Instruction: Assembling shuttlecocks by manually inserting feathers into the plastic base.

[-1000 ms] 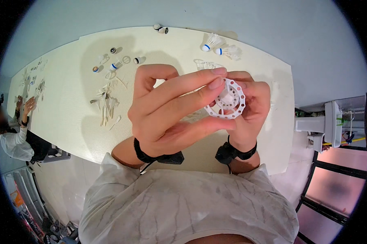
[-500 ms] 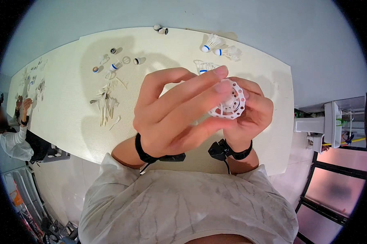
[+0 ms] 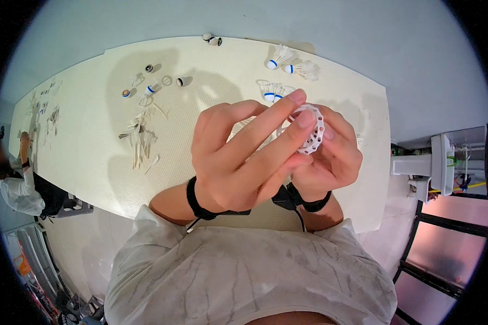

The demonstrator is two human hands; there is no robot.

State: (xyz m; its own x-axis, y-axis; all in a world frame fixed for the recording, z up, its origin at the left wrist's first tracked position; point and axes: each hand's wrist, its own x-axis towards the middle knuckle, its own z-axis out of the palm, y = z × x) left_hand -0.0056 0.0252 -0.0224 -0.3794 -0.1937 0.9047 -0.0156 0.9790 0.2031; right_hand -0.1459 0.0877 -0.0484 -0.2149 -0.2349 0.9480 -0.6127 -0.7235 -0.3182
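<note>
Between my hands is a white plastic ring-shaped frame (image 3: 313, 143) pierced with round holes, which looks like a shuttlecock skirt part. My left hand (image 3: 236, 157) pinches its near side with the thumb and fingertips, the index and middle fingers reaching over the top. On its right side, the curled fingers of my right hand (image 3: 336, 154) grip it too. The inside of the frame and the right palm are partly hidden. Just beyond my fingers lie bare shuttlecock frames with blue bands (image 3: 269, 96), partly covered by my left hand.
Two feathered shuttlecocks (image 3: 279, 57) rest at the far right of the white table (image 3: 200, 57). Loose feathers (image 3: 140, 140) are heaped on the left, with cork heads (image 3: 180, 82) and a blue-banded frame (image 3: 151, 89) beyond them. A co-worker (image 3: 19, 189) sits at the table's left end.
The frame has turned between my fingers, so its holed rim faces more to the right. My left hand has shifted slightly right; the co-worker's hands have moved a little.
</note>
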